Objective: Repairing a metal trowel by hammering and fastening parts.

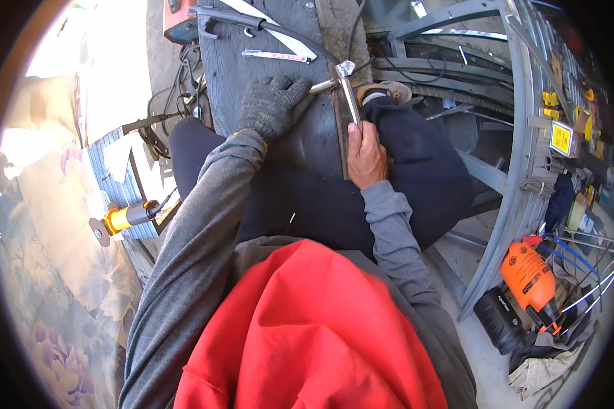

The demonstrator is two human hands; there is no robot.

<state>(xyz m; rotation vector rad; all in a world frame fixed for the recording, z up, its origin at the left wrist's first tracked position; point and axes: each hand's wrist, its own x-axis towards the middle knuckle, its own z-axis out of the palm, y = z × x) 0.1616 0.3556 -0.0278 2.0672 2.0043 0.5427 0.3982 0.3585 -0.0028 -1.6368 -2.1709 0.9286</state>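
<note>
Up in the top centre we've got our gloved left hand point(274, 103) pinching a short metal rod point(323, 86), fingers closed round its end. Our bare right hand point(366, 155) is wrapped tight around a metal bar point(350, 99) just beside it, the two pieces meeting above a dark board point(266, 41).

Left hand point(274, 103) in dark knit cloth glove, rough, matt. Right hand point(366, 155) bare, on bright metal bar point(350, 97), smooth, shiny. Worktop point(266, 34) dark wood, rough, worn. Grey sleeves point(198, 232) soft matt cloth. Right drill point(531, 278) glossy orange plastic. Frame point(518, 136) grey painted metal, dull.
</note>
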